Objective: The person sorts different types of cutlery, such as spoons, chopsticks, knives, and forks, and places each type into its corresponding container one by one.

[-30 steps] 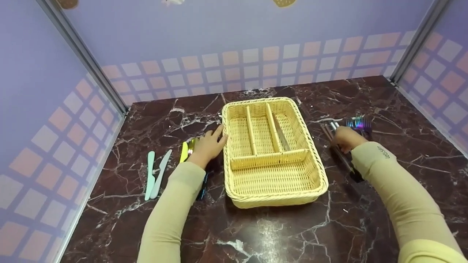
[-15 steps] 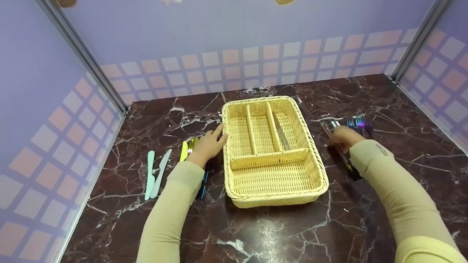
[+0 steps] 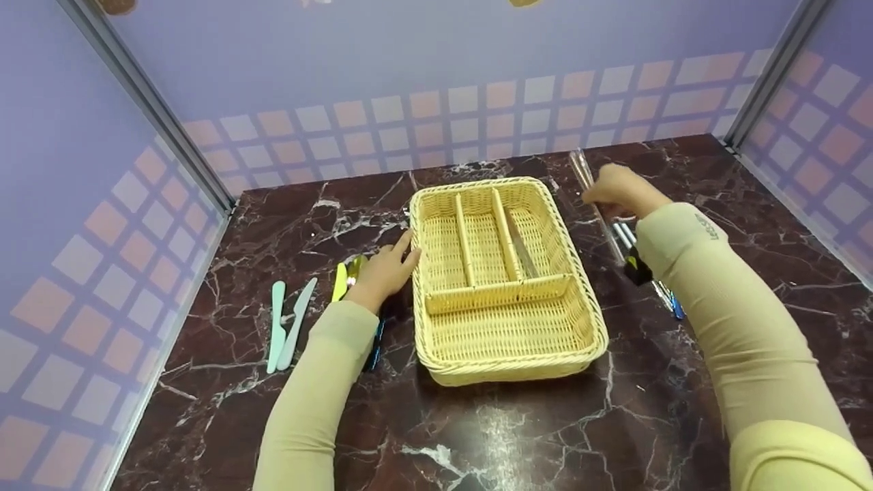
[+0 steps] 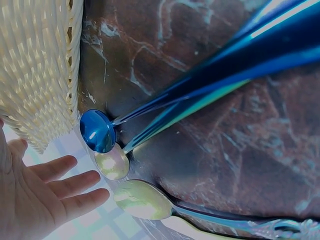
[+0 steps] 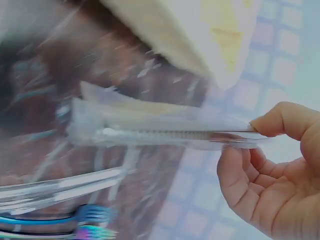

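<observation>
My right hand (image 3: 624, 189) pinches chopsticks in a clear plastic sleeve (image 5: 155, 127) between thumb and fingers, raised beyond the right side of the basket. A yellow wicker basket (image 3: 511, 368) with several compartments stands in the middle. A slim brown-and-silver item (image 3: 522, 245) lies in its back right compartment. My left hand (image 3: 385, 271) has its fingers extended, fingertips right at the basket's left rim. Below that hand lie a blue spoon (image 4: 97, 131) and gold-bowled spoons (image 4: 142, 199), partly hidden in the head view.
Two pale green knives (image 3: 277, 327) lie at the left, near a yellow handle (image 3: 339, 281). On the right are silver sticks (image 5: 65, 187) and iridescent forks (image 5: 95, 232), mostly behind the right arm in the head view. Patterned walls border the marble-look table (image 3: 545, 436).
My right hand has lifted the wrapped chopsticks from the right-hand cutlery and moved up, away from me and slightly left. My left hand has stayed at the basket rim.
</observation>
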`<state>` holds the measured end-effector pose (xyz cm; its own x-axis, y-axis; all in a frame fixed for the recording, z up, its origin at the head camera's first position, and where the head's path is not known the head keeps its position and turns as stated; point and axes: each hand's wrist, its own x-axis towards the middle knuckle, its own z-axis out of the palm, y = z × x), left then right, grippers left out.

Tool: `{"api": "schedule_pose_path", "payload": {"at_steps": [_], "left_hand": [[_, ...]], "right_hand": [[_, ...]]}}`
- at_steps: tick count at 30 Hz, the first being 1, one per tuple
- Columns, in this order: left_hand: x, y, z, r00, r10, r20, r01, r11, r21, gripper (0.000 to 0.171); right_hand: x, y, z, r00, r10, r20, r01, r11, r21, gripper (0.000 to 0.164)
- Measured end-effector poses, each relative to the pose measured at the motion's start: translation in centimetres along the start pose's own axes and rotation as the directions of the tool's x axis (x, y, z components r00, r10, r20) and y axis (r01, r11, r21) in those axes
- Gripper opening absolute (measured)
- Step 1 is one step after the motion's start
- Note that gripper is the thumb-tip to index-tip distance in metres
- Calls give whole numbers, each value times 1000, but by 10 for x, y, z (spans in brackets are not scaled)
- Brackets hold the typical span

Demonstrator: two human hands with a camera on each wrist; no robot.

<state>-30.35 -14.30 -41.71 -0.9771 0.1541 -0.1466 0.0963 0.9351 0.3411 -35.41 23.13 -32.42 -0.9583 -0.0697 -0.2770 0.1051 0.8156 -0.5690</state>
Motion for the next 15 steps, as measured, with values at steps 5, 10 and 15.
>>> {"api": "schedule_pose_path", "payload": {"at_steps": [5, 10, 15], "left_hand": [[-1, -3, 1, 1000, -6, 5, 6, 1000, -20, 57], [-2, -5, 0, 1000, -3, 1, 3, 1000, -28, 57], [-4, -5, 0, 1000, -11, -9, 11, 1000, -23, 57]], "right_hand": [[3, -36, 11, 999, -12, -48, 13, 1000, 21, 11], [12, -61, 38, 997, -19, -74, 21, 1000, 22, 8], [18, -76, 63, 995, -52, -88, 49, 998, -41, 8]]}}
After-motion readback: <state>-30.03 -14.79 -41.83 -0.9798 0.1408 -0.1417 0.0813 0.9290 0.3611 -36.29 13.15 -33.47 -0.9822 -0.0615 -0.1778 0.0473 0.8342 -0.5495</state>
